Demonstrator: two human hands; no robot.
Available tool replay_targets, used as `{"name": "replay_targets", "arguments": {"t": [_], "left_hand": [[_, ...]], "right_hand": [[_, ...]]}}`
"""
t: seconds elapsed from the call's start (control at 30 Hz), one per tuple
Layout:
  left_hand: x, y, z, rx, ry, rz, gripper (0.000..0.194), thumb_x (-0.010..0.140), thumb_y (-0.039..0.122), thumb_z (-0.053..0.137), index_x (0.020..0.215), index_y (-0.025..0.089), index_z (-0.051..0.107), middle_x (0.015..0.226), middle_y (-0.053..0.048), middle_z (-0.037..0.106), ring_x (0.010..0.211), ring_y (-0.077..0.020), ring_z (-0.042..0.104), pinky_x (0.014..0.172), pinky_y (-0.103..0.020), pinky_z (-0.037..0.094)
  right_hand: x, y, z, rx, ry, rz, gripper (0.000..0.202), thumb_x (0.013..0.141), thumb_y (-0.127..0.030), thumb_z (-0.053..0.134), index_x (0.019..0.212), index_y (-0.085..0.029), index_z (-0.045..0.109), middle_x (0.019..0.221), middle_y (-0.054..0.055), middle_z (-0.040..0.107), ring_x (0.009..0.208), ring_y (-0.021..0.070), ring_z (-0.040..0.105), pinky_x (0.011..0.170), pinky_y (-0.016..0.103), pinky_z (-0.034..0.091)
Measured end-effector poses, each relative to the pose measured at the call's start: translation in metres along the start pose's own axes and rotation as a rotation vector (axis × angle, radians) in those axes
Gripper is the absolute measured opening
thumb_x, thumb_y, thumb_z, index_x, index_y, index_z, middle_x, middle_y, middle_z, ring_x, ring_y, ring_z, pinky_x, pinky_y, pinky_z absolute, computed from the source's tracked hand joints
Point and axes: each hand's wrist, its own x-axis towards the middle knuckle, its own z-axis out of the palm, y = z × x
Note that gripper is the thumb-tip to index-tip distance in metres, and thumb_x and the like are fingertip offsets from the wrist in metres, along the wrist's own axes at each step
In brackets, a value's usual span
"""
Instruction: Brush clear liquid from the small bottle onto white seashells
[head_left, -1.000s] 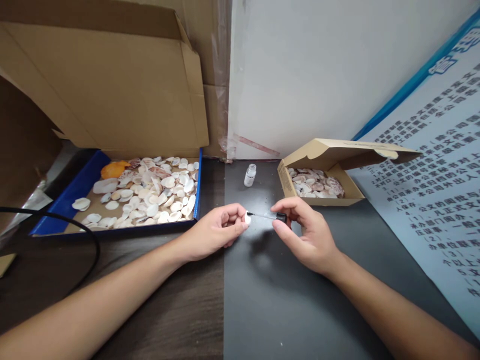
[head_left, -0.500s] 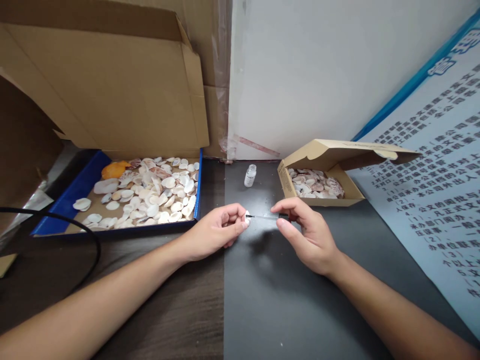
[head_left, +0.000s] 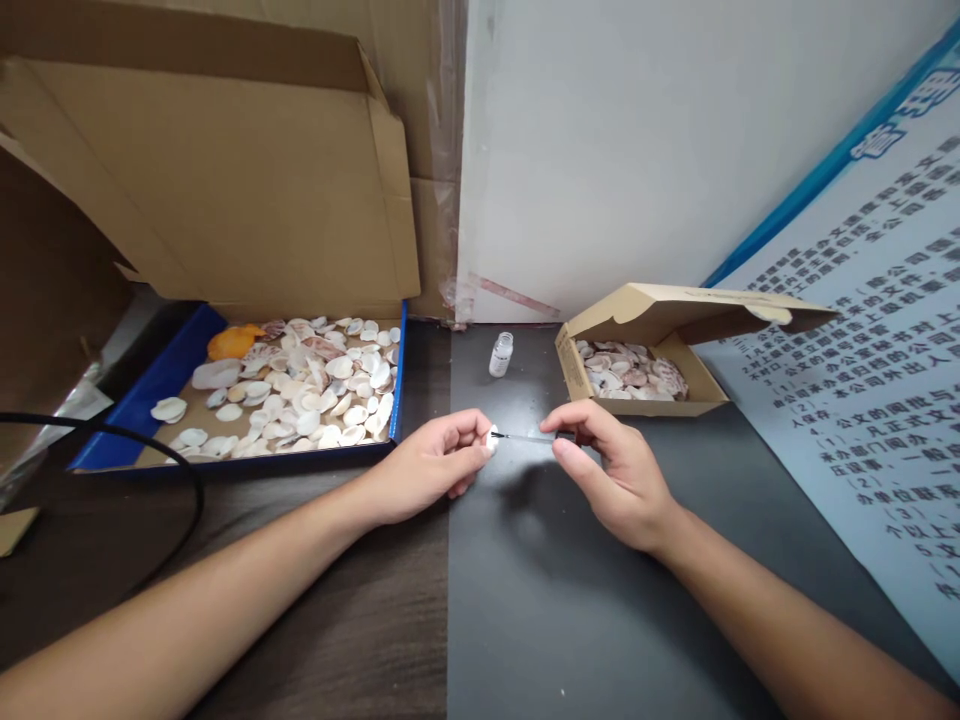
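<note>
Between its thumb and fingers, my left hand (head_left: 442, 462) pinches a small white shell (head_left: 492, 440). My right hand (head_left: 611, 470) grips a thin brush (head_left: 529, 437) by its dark end, and the brush's dark tip touches or nearly touches the shell. Both hands are above the dark table. Behind them a small clear bottle (head_left: 501, 355) stands upright with its mouth uncovered; its label is too small to read.
At the left a blue-edged box (head_left: 399, 370) with a raised lid holds many shells (head_left: 300, 395). A smaller cardboard box (head_left: 637, 408) with shells stands at the right, beside a printed poster (head_left: 885, 400). A black cable (head_left: 196, 490) curves at far left.
The view has shifted very slightly. My hands, the shell and the brush keep nearly the same positions.
</note>
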Motion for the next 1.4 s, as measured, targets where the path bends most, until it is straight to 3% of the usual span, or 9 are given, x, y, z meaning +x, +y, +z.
{"name": "replay_targets", "arguments": {"t": [0.1,0.27,0.43,0.63,0.83,1.03,1.27,1.4], "left_hand": [[0.000,0.001,0.000,-0.004,-0.001,0.005,0.026,0.091,0.042,0.060,0.085,0.019,0.049,0.063,0.008,0.043,0.053,-0.0067,0.039,0.049,-0.020,0.033],[0.001,0.000,-0.001,-0.030,-0.003,-0.001,0.026,0.091,0.042,0.060,0.085,0.019,0.049,0.063,0.008,0.042,0.053,-0.0071,0.039,0.050,-0.020,0.035],[0.001,-0.002,-0.001,-0.046,-0.010,0.002,0.024,0.091,0.040,0.060,0.084,0.019,0.048,0.063,0.008,0.042,0.053,-0.0071,0.039,0.051,-0.021,0.035],[0.001,-0.001,0.000,-0.028,-0.011,0.005,0.025,0.091,0.040,0.059,0.083,0.019,0.048,0.062,0.009,0.041,0.053,-0.0073,0.038,0.051,-0.021,0.034],[0.000,0.000,0.000,-0.010,-0.003,0.001,0.023,0.091,0.039,0.058,0.082,0.020,0.047,0.063,0.008,0.041,0.054,-0.0080,0.038,0.052,-0.022,0.034],[-0.003,0.000,0.000,0.017,-0.015,-0.005,0.021,0.090,0.037,0.053,0.080,0.021,0.044,0.059,0.008,0.043,0.054,-0.0097,0.039,0.055,-0.024,0.032],[-0.004,0.004,0.001,0.128,-0.041,0.006,0.009,0.082,0.023,0.039,0.074,0.022,0.039,0.058,0.005,0.045,0.058,-0.0134,0.041,0.061,-0.028,0.034],[-0.012,0.031,0.002,0.444,-0.095,0.067,0.018,0.087,0.022,0.033,0.069,0.022,0.037,0.063,0.003,0.045,0.061,-0.0148,0.044,0.062,-0.029,0.033]], "right_hand": [[0.000,0.000,0.001,-0.026,0.009,0.002,0.011,0.091,-0.023,0.063,0.101,-0.023,0.060,0.072,-0.004,0.054,0.057,0.0107,0.050,0.058,0.024,0.044],[-0.001,0.001,-0.001,0.003,0.003,-0.012,0.009,0.095,-0.024,0.057,0.104,-0.023,0.059,0.074,-0.002,0.057,0.061,0.0120,0.053,0.061,0.024,0.046],[0.000,0.001,0.001,-0.018,0.013,-0.003,0.013,0.090,-0.022,0.064,0.103,-0.023,0.059,0.077,-0.002,0.058,0.059,0.0109,0.051,0.057,0.023,0.045],[0.001,0.000,0.001,-0.008,0.001,-0.014,0.010,0.094,-0.023,0.056,0.104,-0.023,0.059,0.076,-0.002,0.058,0.063,0.0125,0.054,0.060,0.024,0.047],[0.000,0.000,0.001,-0.043,0.043,0.020,0.011,0.090,-0.023,0.063,0.101,-0.023,0.059,0.079,-0.002,0.059,0.060,0.0114,0.052,0.057,0.024,0.044],[0.001,0.001,-0.001,-0.002,0.028,0.021,0.009,0.096,-0.025,0.054,0.102,-0.022,0.060,0.072,-0.003,0.057,0.062,0.0123,0.052,0.060,0.025,0.043],[0.003,0.006,0.000,0.041,0.029,0.072,0.012,0.097,-0.027,0.051,0.100,-0.020,0.061,0.064,-0.005,0.049,0.056,0.0114,0.045,0.055,0.026,0.037],[0.003,0.009,0.000,0.045,0.026,0.093,0.014,0.097,-0.030,0.051,0.101,-0.020,0.061,0.065,-0.005,0.047,0.056,0.0120,0.045,0.055,0.026,0.036]]}}
